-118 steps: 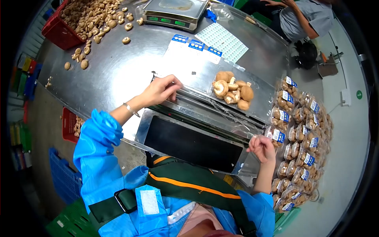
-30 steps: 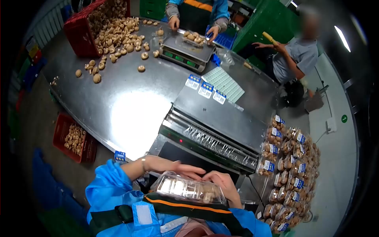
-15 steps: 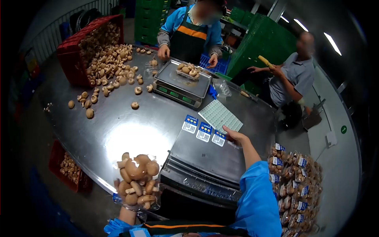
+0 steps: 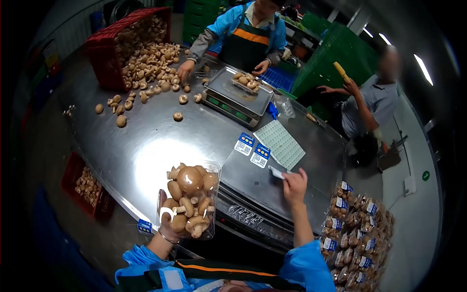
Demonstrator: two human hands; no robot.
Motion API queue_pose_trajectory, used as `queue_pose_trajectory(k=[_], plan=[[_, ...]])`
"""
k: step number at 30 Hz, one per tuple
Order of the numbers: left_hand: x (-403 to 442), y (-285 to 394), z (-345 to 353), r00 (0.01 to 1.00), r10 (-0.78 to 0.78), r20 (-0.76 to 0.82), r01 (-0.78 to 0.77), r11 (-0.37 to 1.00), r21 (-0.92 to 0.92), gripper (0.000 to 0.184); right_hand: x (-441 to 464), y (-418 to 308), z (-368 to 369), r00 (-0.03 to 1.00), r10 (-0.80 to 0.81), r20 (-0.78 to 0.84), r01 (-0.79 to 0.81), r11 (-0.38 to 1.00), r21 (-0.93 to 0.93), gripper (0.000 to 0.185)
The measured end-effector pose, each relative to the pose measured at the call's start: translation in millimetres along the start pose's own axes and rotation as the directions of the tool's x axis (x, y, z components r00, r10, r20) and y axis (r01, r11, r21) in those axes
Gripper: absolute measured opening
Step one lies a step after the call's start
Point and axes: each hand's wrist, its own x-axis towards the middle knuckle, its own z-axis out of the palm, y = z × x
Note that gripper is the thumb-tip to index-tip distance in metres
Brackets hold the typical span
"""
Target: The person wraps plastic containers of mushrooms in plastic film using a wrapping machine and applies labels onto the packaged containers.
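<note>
My left hand (image 4: pixel 169 232) supports a clear plastic tray of brown mushrooms (image 4: pixel 189 181) over the table's front edge; its fingers are mostly hidden behind the tray. Between the closed fingertips of my right hand (image 4: pixel 295 189) is a label (image 4: pixel 276 172), seen nearly edge-on. Just beyond it, two blue-and-white labels (image 4: pixel 260 155) with square codes lie on the table beside a pale green gridded sheet (image 4: pixel 280 144). A small blue label (image 4: pixel 145 226) shows near my left wrist.
A scale (image 4: pixel 238 95) bears another mushroom tray (image 4: pixel 246 81), with a co-worker (image 4: pixel 253 44) behind it. Mushrooms spill from a tipped red crate (image 4: pixel 103 61). Packed, labelled trays (image 4: pixel 360 228) are stacked at right. A seated person (image 4: pixel 372 104) holds something yellow. Another red crate (image 4: pixel 101 199) stands lower left.
My right hand has lifted one label off the table and drawn it nearer. The mushroom tray in my left hand has moved up and right. The co-worker's hand has reached to the loose mushrooms.
</note>
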Motion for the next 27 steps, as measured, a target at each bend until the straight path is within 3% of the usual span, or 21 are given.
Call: queue_pose_trajectory(k=[1, 3, 4, 5, 6, 7, 8, 10, 12, 13, 14, 15, 16, 17, 19, 21, 22, 24, 25, 26, 27], plan=[[-5.6, 1.3, 9.1, 0.999, 0.007, -0.051, -0.005, 0.999, 0.046, 0.079, -2.8, -11.3, -8.6, 1.0, 0.002, -0.01, -0.002, 1.0, 0.014, 0.017], [-11.2, 1.6, 31.8, 0.971, 0.013, -0.237, -0.007, 1.0, 0.025, 0.081, 1.3, -40.4, -33.1, 0.974, 0.21, -0.091, -0.186, 0.959, 0.215, 0.017], [-8.5, 4.0, 18.5, 0.992, -0.035, -0.123, 0.047, 0.994, 0.097, 0.082, 6.7, -55.7, -52.0, 0.945, 0.311, -0.101, -0.267, 0.911, 0.314, 0.018], [-7.0, 2.2, 15.7, 0.996, -0.066, -0.063, 0.072, 0.992, 0.103, 0.082, 21.1, -64.1, -79.7, 0.945, 0.251, -0.209, -0.19, 0.943, 0.273, 0.019], [-5.4, 0.5, 13.3, 0.995, -0.096, -0.003, 0.096, 0.989, 0.112, 0.081, 32.7, -80.7, -110.5, 0.897, 0.414, -0.155, -0.294, 0.82, 0.491, 0.018], [0.0, -8.9, 22.9, 0.994, -0.11, -0.007, 0.111, 0.992, 0.054, 0.08, 39.9, -89.8, -126.5, 0.842, 0.497, -0.213, -0.252, 0.71, 0.658, 0.01], [4.7, -14.6, 25.7, 0.984, -0.18, 0.02, 0.179, 0.984, 0.018, 0.078, 52.3, -111.2, -155.5, 0.876, 0.482, 0.027, -0.315, 0.528, 0.789, 0.007], [12.4, -26.7, 25.0, 0.955, -0.259, 0.146, 0.26, 0.966, 0.011, 0.074, 58.9, -150.6, -173.0, 0.91, 0.284, 0.302, -0.368, 0.218, 0.904, 0.01], [15.1, -43.8, 33.5, 0.927, -0.263, 0.268, 0.287, 0.956, -0.054, 0.069, 56.4, -182.8, -171.4, 0.871, 0.143, 0.47, -0.485, 0.09, 0.87, 0.015], [13.6, -53.1, 41.2, 0.92, -0.258, 0.296, 0.309, 0.941, -0.139, 0.066, 51.0, -193.3, -161.1, 0.884, 0.133, 0.448, -0.466, 0.186, 0.865, 0.019], [10.7, -57.8, 36.0, 0.936, -0.276, 0.218, 0.303, 0.948, -0.1, 0.065, 47.9, -203.4, -154.2, 0.854, 0.143, 0.5, -0.518, 0.138, 0.844, 0.023], [8.2, -62.2, 31.0, 0.948, -0.286, 0.142, 0.297, 0.953, -0.057, 0.065, 48.9, -210.2, -152.4, 0.748, 0.179, 0.639, -0.662, 0.154, 0.733, 0.028], [2.3, -70.5, 38.7, 0.93, -0.315, 0.191, 0.309, 0.949, 0.06, 0.064, 33.6, -204.4, -126.8, 0.798, 0.245, 0.55, -0.602, 0.292, 0.743, 0.031], [0.9, -75.7, 36.2, 0.895, -0.362, 0.262, 0.368, 0.929, 0.028, 0.062, 28.5, -208.3, -122.6, 0.741, 0.366, 0.563, -0.663, 0.266, 0.699, 0.035], [-8.2, -89.9, 35.7, 0.954, -0.283, 0.096, 0.266, 0.95, 0.163, 0.06, 12.2, -203.4, -125.2, 0.897, 0.356, 0.263, -0.441, 0.677, 0.589, 0.048], [-16.6, -101.5, 32.3, 0.941, -0.337, 0.03, 0.332, 0.937, 0.111, 0.058, 1.1, -197.0, -119.6, 0.828, 0.528, -0.191, -0.433, 0.816, 0.383, 0.062], [-17.6, -107.6, 30.8, 0.931, -0.366, 0.003, 0.364, 0.927, 0.087, 0.058, -4.4, -196.6, -121.6, 0.841, 0.45, -0.302, -0.364, 0.882, 0.3, 0.064], [-14.8, -119.8, 29.4, 0.921, -0.39, -0.009, 0.389, 0.921, -0.033, 0.061, -28.1, -216.3, -132.1, 0.989, 0.135, 0.062, -0.139, 0.987, 0.083, 0.065], [-14.8, -123.9, 35.0, 0.905, -0.424, -0.028, 0.421, 0.905, -0.063, 0.063, -39.2, -230.8, -138.9, 0.964, -0.04, 0.263, 0.029, 0.998, 0.047, 0.071], [-9.6, -125.7, 12.6, 0.929, -0.37, -0.034, 0.371, 0.925, 0.076, 0.065, -53.5, -245.6, -148.9, 0.934, -0.111, 0.34, 0.008, 0.957, 0.291, 0.065], [-4.7, -126.8, 18.9, 0.861, -0.473, 0.187, 0.492, 0.867, -0.075, 0.065, -64.7, -249.5, -161.1, 0.924, -0.173, 0.34, -0.014, 0.875, 0.484, 0.052]])
